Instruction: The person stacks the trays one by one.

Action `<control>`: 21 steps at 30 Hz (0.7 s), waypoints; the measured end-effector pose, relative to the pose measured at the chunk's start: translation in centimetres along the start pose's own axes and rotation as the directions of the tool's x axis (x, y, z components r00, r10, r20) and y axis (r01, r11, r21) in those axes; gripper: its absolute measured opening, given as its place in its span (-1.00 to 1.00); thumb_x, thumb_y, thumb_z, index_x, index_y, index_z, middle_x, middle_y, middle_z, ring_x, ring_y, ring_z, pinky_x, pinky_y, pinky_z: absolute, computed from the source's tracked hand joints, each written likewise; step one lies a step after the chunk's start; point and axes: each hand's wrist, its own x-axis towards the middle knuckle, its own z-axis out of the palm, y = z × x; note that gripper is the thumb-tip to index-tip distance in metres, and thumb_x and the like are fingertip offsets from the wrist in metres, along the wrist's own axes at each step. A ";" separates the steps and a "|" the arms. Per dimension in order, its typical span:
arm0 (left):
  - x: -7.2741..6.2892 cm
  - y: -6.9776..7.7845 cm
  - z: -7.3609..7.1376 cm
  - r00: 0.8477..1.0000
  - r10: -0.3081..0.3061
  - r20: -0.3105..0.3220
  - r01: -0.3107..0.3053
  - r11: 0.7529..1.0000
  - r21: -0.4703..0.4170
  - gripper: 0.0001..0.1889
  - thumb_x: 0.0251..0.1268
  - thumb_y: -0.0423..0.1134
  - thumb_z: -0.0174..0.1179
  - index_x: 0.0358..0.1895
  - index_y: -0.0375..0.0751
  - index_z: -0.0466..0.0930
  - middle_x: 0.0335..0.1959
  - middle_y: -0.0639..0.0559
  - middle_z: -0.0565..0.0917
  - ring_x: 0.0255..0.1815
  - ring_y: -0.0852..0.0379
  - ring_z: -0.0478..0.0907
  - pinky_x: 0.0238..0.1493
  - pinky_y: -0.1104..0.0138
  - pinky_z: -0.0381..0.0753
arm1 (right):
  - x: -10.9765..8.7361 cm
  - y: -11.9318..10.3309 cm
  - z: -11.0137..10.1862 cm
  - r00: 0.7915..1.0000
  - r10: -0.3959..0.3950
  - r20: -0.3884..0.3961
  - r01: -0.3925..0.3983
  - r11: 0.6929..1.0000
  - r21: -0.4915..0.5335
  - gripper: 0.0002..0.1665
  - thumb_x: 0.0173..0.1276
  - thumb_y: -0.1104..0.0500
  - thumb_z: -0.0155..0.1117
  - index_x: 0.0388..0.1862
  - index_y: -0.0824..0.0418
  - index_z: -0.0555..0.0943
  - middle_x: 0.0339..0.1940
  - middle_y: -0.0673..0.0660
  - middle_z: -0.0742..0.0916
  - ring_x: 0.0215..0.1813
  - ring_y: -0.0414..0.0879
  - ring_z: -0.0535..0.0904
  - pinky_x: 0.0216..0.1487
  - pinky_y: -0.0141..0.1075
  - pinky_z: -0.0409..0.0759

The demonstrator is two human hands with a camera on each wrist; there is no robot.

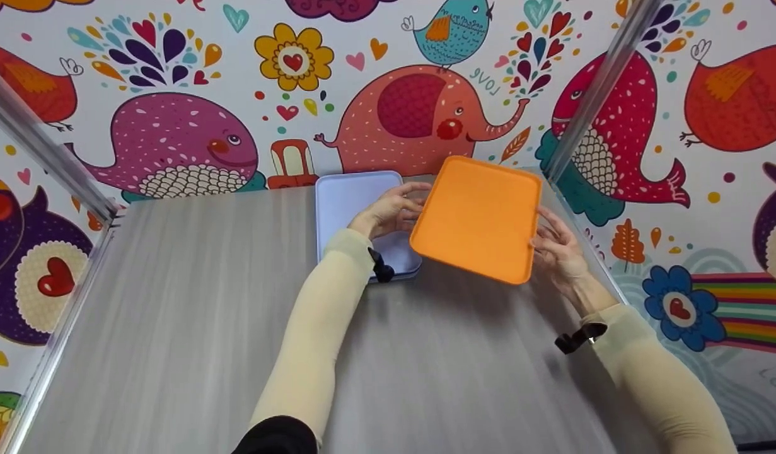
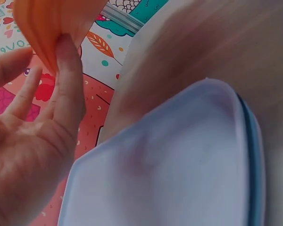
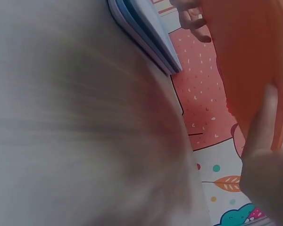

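Both hands hold an orange tray (image 1: 479, 217), a shallow rectangle with rounded corners and a raised rim, tilted above the table. The left hand (image 1: 394, 211) pinches its left edge; in the left wrist view that hand (image 2: 33, 141) has a digit against the tray's (image 2: 61, 23) rim. At the right edge, the right hand (image 1: 559, 249) grips the rim, and the right wrist view shows its thumb (image 3: 264, 120) along the tray's underside. Below the left forearm lies a stack of trays with a lavender tray (image 1: 343, 195) on top and a bluish layer (image 2: 251, 155) under it.
The stack rests on a grey table (image 1: 205, 302) near its back edge. A printed wall (image 1: 287, 126) stands behind, with metal posts (image 1: 596, 94) at the corners. The right side wall (image 1: 709, 265) is close to the right hand.
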 end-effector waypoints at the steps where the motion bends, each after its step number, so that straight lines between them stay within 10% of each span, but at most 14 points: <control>1: -0.1 0.0 -0.1 1.000 0.000 0.005 0.000 1.000 0.000 -0.37 0.50 -0.38 0.31 0.59 0.06 0.54 0.50 -0.17 0.69 0.18 -0.07 0.82 0.44 -0.08 0.78 | 0.1 0.0 0.0 1.000 -0.004 0.011 0.004 1.000 -0.006 -0.14 0.64 0.46 0.24 0.81 0.01 0.34 0.24 -0.04 0.87 0.15 -0.10 0.85 0.23 -0.22 0.87; 11: -1.4 0.1 -0.1 0.999 0.032 0.009 -0.033 0.999 0.002 -0.34 0.38 -0.43 0.39 0.54 0.00 0.56 0.32 -0.19 0.76 0.16 -0.09 0.81 0.53 -0.22 0.68 | 1.6 -0.4 -0.3 0.991 0.007 0.131 -0.010 1.000 0.023 -0.11 0.64 0.55 0.10 0.85 0.11 0.25 0.31 0.05 0.83 0.16 -0.05 0.84 0.23 -0.21 0.87; 21: -2.2 0.3 0.6 0.995 0.084 -0.054 -0.083 0.997 0.005 -0.33 0.38 -0.53 0.32 0.54 -0.06 0.54 0.13 -0.11 0.75 0.00 -0.03 0.80 0.19 -0.07 0.90 | 2.6 -1.3 -0.1 0.977 0.039 0.208 -0.044 0.999 0.018 -0.09 0.65 0.56 0.10 0.87 0.12 0.20 0.37 0.07 0.81 0.20 -0.04 0.86 0.20 -0.17 0.88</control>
